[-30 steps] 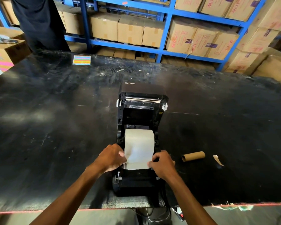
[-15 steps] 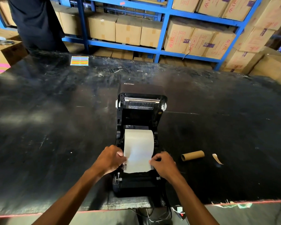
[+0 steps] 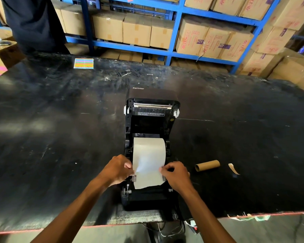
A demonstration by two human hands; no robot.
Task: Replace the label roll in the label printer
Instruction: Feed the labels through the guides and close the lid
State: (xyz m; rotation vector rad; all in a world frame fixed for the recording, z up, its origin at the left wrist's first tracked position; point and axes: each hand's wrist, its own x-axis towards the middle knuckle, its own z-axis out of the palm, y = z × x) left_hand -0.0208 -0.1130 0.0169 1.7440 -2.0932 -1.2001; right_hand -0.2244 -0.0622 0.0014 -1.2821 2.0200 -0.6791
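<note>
A black label printer (image 3: pixel 148 199) stands near the front edge of the black table (image 3: pixel 51 137), its lid (image 3: pixel 152 109) swung open toward the back. A white label roll (image 3: pixel 149 148) sits in the bay, and its loose end (image 3: pixel 148 179) lies forward over the front guides. My left hand (image 3: pixel 117 170) pinches the strip's left edge. My right hand (image 3: pixel 175 174) pinches its right edge. An empty brown cardboard core (image 3: pixel 207 165) lies on the table to the right of the printer.
A torn paper scrap (image 3: pixel 233 168) lies beyond the core. A sheet of coloured stickers (image 3: pixel 83 63) sits at the far left of the table. A person in dark clothes (image 3: pixel 33 23) stands behind it. Blue shelving (image 3: pixel 175 20) holds cardboard boxes. Cables (image 3: pixel 170 230) hang below the front edge.
Both hands have stayed on the strip's edges and shifted slightly back from the front edge of the printer; the strip's torn end now shows past my fingers. The roll and core have not moved.
</note>
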